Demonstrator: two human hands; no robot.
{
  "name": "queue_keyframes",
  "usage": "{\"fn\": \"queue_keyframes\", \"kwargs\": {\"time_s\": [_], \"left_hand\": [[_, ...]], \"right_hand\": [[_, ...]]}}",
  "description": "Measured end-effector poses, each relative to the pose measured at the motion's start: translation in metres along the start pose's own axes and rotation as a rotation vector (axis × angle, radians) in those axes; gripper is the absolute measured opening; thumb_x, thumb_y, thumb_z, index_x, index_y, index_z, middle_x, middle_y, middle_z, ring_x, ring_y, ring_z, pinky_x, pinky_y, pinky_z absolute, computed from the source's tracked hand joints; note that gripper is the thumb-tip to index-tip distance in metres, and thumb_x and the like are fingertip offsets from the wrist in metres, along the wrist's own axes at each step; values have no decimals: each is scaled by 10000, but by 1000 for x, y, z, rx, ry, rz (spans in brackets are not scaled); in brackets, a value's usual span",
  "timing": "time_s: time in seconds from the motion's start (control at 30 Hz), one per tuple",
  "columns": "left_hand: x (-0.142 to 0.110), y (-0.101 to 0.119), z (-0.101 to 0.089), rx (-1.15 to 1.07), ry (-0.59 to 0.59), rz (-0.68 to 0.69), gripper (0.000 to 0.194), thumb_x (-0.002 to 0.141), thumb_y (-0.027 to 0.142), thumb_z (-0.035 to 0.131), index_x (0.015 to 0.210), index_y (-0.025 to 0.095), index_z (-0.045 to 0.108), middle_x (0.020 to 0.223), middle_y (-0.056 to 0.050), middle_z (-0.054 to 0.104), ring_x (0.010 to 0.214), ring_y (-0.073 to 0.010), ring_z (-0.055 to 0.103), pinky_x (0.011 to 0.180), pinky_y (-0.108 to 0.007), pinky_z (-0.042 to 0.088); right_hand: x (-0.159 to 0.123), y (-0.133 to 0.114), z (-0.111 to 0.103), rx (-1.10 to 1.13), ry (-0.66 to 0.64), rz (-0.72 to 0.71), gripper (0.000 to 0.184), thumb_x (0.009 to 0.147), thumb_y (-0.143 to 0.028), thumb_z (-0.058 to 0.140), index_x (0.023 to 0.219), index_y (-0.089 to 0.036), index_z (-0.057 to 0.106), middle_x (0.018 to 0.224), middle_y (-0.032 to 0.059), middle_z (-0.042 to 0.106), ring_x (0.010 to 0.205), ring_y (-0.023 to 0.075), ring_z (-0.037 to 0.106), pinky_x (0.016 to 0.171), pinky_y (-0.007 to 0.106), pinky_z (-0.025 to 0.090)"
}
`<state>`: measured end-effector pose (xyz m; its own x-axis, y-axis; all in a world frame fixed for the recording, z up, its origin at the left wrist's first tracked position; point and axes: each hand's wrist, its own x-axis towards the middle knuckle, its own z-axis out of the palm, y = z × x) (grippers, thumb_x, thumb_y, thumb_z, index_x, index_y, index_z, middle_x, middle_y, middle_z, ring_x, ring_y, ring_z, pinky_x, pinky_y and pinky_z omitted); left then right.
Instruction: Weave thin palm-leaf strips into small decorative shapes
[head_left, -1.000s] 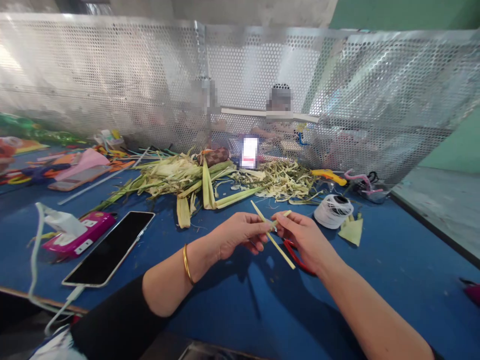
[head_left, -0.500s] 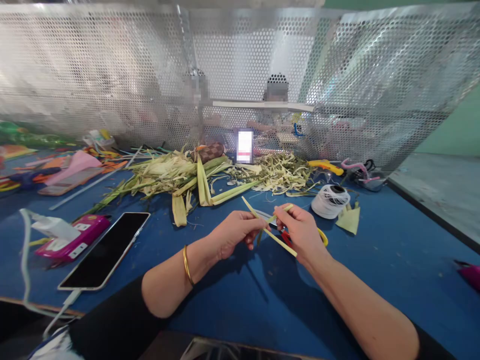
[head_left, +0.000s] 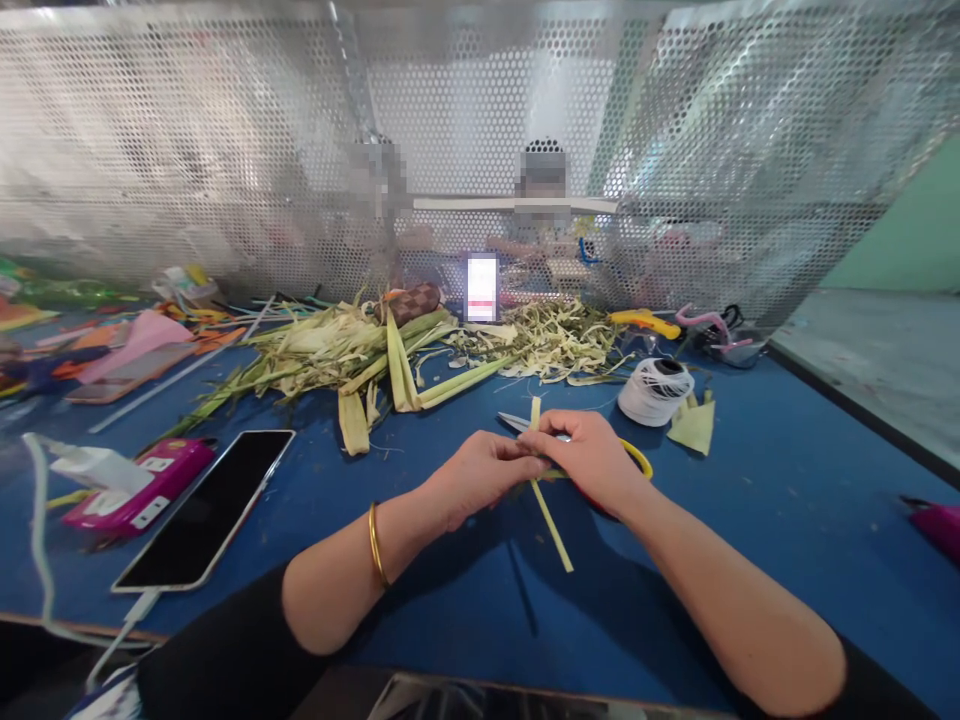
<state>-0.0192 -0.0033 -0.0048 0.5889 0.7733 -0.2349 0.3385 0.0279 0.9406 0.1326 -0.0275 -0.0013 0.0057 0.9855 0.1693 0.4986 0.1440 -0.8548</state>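
Both hands meet above the blue table [head_left: 450, 600], fingers pinched together on narrow pale-green leaf strips. From beneath the fingers a long leaf strip [head_left: 552, 528] slants down toward me, its short upper end poking out above them. My left hand [head_left: 484, 475] grips the strips between thumb and fingers; a gold bangle circles that wrist. My right hand [head_left: 589, 455] pinches them from the other side, its fingertips touching the left ones. The crossing point is hidden by the fingers. Under my right hand lie scissors [head_left: 513, 422], blades pointing left, a yellow handle loop showing at the right.
Behind the hands lie a heap of leaves [head_left: 315, 350] and shredded scraps [head_left: 562, 345]. A white thread spool [head_left: 655, 392] stands right. At left are a phone [head_left: 206, 510] on a cable and a magenta power strip [head_left: 142, 490]. A perforated metal screen [head_left: 247, 150] closes the back; people sit beyond.
The long strip has swung from a slant to a steeper line toward me. My right hand has moved left over the crossing, against my left fingertips. The view has shifted slightly.
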Motion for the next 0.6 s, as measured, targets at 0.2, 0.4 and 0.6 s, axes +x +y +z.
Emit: {"fn": "queue_keyframes", "kwargs": {"time_s": [0.2, 0.4, 0.6], "left_hand": [[-3, 6, 1, 63, -25, 22, 300, 698, 424, 632, 573, 152, 610, 421, 71, 365, 398, -58, 313, 410, -220, 210], [-2, 7, -2, -73, -31, -17, 273, 681, 418, 662, 670, 145, 673, 440, 60, 428, 397, -67, 386, 423, -209, 304], [3, 5, -8, -384, 82, -36, 419, 701, 534, 643, 781, 123, 668, 536, 37, 509, 422, -51, 433, 428, -194, 326]], "right_hand": [[0, 6, 8, 8, 209, 3, 294, 726, -390, 604, 517, -196, 532, 533, -26, 516, 556, 132, 445, 555, 261, 339], [2, 9, 2, -109, 248, -87, 251, 786, -376, 561, 615, -197, 597, 654, 12, 611, 659, 168, 539, 616, 282, 388], [14, 22, -9, 288, 521, 135, 402, 696, -507, 661, 929, -181, 623, 764, 36, 618, 682, 185, 571, 596, 305, 446]]}}
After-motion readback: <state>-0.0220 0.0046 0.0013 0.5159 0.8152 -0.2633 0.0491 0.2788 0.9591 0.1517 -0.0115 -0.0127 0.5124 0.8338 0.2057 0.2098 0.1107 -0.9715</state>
